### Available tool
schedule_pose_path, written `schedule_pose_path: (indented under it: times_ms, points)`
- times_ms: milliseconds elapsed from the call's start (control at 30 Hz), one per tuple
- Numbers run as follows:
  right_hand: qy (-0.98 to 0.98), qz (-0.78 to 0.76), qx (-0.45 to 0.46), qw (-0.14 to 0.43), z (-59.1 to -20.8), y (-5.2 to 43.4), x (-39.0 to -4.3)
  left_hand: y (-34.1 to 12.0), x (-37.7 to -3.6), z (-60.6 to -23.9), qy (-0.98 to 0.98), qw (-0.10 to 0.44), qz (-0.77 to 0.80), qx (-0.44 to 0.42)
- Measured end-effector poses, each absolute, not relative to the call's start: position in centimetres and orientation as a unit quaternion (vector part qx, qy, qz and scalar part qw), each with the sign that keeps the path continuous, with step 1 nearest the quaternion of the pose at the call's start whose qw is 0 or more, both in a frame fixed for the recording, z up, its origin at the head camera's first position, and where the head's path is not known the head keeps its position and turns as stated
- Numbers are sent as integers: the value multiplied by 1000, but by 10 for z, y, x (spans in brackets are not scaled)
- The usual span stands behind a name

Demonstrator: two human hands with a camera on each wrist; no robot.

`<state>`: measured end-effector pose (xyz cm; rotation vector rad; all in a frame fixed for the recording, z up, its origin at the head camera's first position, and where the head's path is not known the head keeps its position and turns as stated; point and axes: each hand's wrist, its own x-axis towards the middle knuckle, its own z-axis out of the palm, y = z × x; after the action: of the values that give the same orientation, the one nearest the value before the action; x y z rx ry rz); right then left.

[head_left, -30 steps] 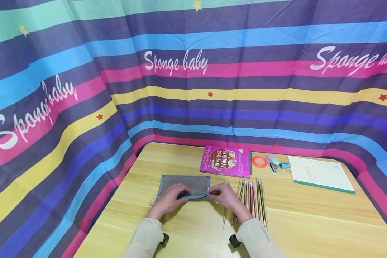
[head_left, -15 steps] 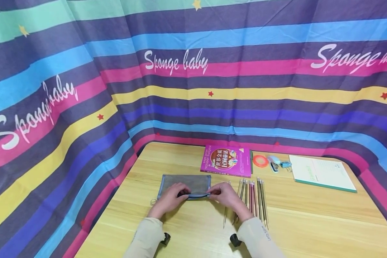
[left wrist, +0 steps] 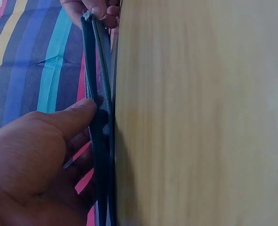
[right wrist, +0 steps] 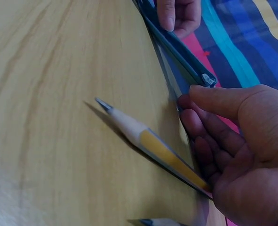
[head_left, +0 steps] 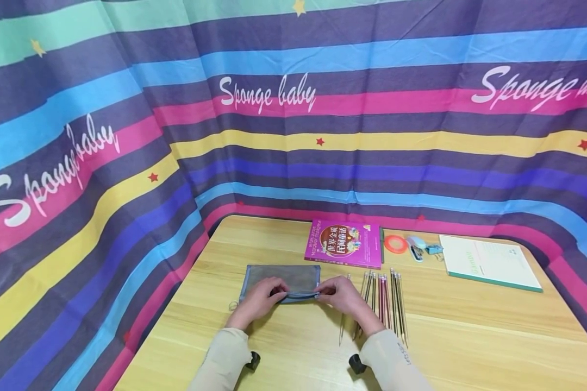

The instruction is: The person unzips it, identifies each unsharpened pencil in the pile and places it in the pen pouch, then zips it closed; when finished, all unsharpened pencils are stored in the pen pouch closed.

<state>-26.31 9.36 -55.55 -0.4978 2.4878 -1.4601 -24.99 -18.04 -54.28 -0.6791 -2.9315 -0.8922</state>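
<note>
A grey mesh pouch with a blue zipper edge lies flat on the wooden table. My left hand pinches the zipper edge near its middle; in the left wrist view its thumb presses the pouch's rim. My right hand pinches the pouch's right end, with its thumb close to the zipper's end. A pen lies on the table right under that hand. Several more pens lie in a row just right of it.
A pink book lies behind the pouch. To its right are an orange tape roll, a small stapler, a blue clip and a white notebook. A striped curtain surrounds the table.
</note>
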Motion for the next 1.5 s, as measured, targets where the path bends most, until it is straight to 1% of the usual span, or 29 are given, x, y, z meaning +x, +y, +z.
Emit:
schedule_pose_path:
  times_ms: [133, 767, 1033, 1300, 1500]
  points:
    - [847, -494, -167, 106, -555, 93, -263, -181, -250, -544, -932, 0, -289, -216]
    - [848, -499, -157, 88, -550, 89, -257, -186, -256, -549, -910, -43, -348, -220]
    - [848, -505, -146, 67, -543, 91, -250, -187, -257, -547, -902, -50, -355, -239]
    - [849, -507, -142, 41, -538, 109, -245, -187, -258, -542, -905, -49, -338, -252]
    - [862, -495, -111, 7, -519, 147, -241, -187, -260, -537, -904, -63, -345, -244]
